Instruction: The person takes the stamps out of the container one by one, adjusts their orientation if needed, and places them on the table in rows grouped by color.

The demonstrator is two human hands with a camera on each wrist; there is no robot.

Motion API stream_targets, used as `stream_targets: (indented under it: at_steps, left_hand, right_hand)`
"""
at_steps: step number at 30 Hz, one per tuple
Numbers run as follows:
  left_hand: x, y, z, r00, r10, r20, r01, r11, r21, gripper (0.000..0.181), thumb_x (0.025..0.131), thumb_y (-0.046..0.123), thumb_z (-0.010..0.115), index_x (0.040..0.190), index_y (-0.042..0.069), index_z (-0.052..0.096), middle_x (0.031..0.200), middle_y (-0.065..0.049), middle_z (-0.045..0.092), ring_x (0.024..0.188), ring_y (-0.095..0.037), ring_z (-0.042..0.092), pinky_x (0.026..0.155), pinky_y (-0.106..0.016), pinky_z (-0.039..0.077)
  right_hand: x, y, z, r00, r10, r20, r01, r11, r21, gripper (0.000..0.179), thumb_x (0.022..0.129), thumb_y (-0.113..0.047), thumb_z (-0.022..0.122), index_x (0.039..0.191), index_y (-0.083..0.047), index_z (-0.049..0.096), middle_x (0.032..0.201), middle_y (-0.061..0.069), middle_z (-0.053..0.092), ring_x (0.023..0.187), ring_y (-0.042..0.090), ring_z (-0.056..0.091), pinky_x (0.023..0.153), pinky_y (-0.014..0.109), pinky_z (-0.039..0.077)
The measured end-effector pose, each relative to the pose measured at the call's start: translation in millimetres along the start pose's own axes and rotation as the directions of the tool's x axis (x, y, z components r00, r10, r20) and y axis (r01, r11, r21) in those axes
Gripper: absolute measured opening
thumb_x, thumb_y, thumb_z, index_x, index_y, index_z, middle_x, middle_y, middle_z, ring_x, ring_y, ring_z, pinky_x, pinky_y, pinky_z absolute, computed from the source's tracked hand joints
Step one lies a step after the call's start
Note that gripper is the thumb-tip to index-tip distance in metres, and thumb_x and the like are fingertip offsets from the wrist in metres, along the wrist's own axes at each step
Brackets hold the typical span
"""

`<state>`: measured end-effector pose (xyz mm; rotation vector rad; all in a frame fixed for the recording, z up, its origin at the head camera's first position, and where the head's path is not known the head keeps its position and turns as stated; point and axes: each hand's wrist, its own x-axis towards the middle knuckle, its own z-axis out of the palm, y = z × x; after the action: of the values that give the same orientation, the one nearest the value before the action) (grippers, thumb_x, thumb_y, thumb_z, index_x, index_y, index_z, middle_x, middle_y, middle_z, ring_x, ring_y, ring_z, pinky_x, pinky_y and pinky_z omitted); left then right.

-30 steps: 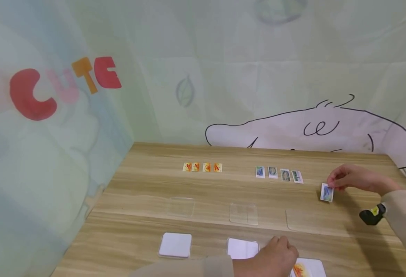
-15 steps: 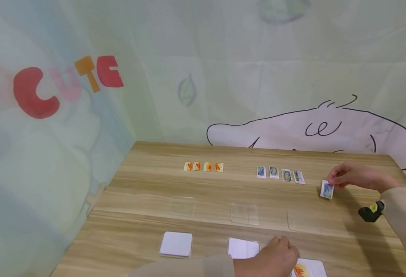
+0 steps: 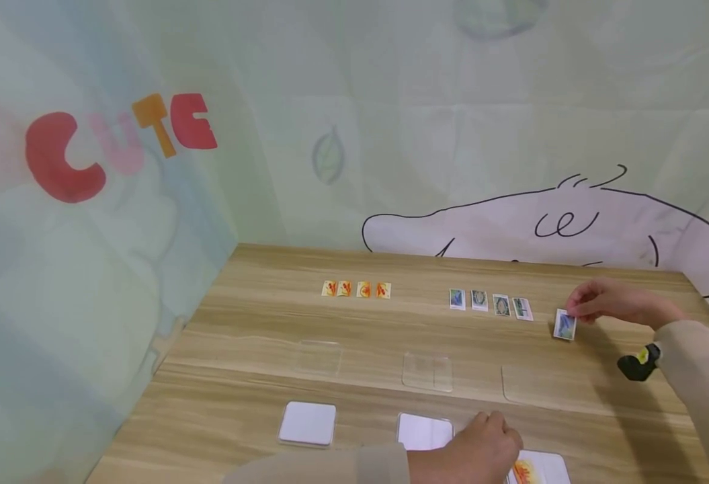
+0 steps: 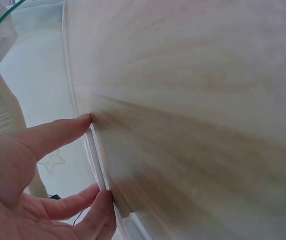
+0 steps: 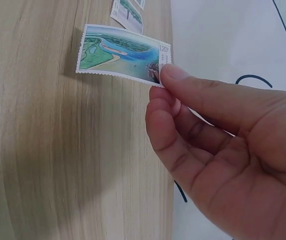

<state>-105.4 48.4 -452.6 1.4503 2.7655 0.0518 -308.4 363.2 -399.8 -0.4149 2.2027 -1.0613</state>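
Observation:
My right hand (image 3: pixel 614 302) pinches a postage stamp (image 5: pixel 117 55) by one short end, between thumb and curled fingers. The stamp shows a blue river between green banks and has a perforated white border. It is tilted over the table at the right. At the front, my left hand (image 3: pixel 481 447) holds the near-left part of a flat clear case with a white insert (image 3: pixel 550 467). An orange-printed piece (image 3: pixel 525 472) lies on that case, partly hidden by the hand. In the left wrist view, thumb and fingertips (image 4: pixel 105 197) grip the case's white edge (image 4: pixel 96 160).
Several blue-green stamps (image 3: pixel 479 300) lie in a row left of my right hand. Several orange stamps (image 3: pixel 363 290) form another row at the back. Clear lids (image 3: pixel 427 373) lie mid-table on the wood (image 3: pixel 239 323). Two more white-filled cases (image 3: pixel 308 423) stand at the front left.
My right hand has shifted slightly left and toward the back with the stamp still pinched. The left hand stays at the case. The head view has tilted a little.

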Motion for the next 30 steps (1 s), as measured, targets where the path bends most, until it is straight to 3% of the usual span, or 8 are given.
stream_targets:
  at_steps: [7,14,30]
  left_hand:
    - [1.2,-1.6,0.4,1.000,0.030,-0.009,-0.029,0.999,0.025,0.019,0.089,0.034,0.072,0.095,0.017,0.069,0.092,0.005,0.060,0.083,-0.002,0.043,0.071,-0.015,0.029]
    - [0.9,-1.9,-0.8,0.999,0.039,-0.003,-0.039,0.999,0.016,0.029,0.089,0.045,0.069,0.097,0.017,0.070,0.091,0.006,0.059,0.083,-0.001,0.042,0.070,-0.014,0.027]
    - [1.2,-1.1,-1.5,0.999,0.032,0.005,-0.032,0.998,0.047,0.017,0.091,0.034,0.069,0.095,0.018,0.069,0.091,0.007,0.058,0.082,-0.001,0.040,0.069,-0.014,0.026]
  right_hand:
    - [7.1,-5.5,0.8,1.000,0.014,-0.016,-0.014,1.000,0.002,0.021,0.098,-0.004,0.060,0.101,0.016,0.059,0.085,0.006,0.058,0.075,0.013,0.054,0.070,0.029,0.049]
    - [10.3,-5.5,-0.3,0.999,0.035,-0.042,-0.035,0.999,0.013,0.019,0.097,-0.004,0.061,0.101,0.015,0.060,0.087,0.006,0.059,0.076,0.014,0.055,0.071,0.029,0.050]
    - [13.9,-5.8,-1.1,0.998,0.014,-0.060,-0.013,1.000,0.019,0.021,0.096,-0.002,0.062,0.101,0.017,0.059,0.086,0.006,0.060,0.075,0.013,0.056,0.070,0.028,0.051]
